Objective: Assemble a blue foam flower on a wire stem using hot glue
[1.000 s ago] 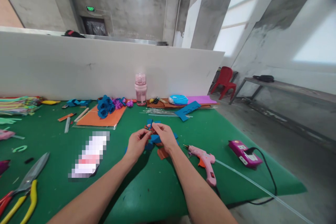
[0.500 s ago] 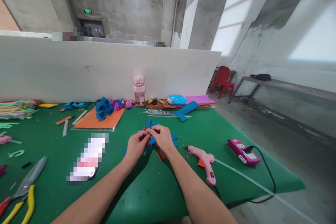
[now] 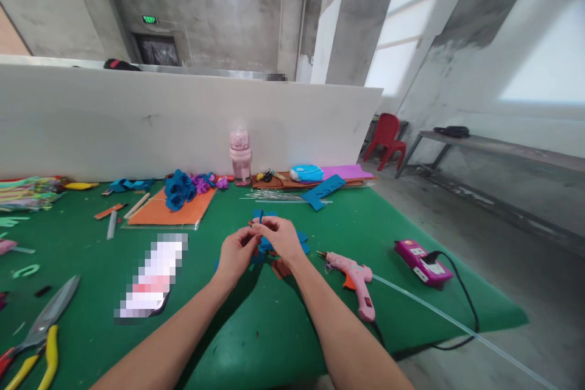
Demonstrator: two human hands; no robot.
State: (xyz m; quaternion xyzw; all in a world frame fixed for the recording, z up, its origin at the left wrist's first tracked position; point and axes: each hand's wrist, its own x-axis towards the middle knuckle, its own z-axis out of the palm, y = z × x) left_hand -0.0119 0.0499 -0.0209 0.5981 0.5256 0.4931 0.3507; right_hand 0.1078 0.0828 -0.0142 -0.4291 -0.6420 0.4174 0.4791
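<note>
Over the feed I had left hand point(image 3: 235, 251) and right hand point(image 3: 284, 240) pinching a small blue piece point(image 3: 261, 215) left of the glue gun point(image 3: 354, 277); farther left, blue flowers point(image 3: 177, 189) looked finished; nearer it, loose blue cutouts point(image 3: 302, 238) seemed unworked

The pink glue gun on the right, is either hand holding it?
No: the glue gun lies on the green table, apart from the left hand and right hand, which meet above blue pieces.
</note>
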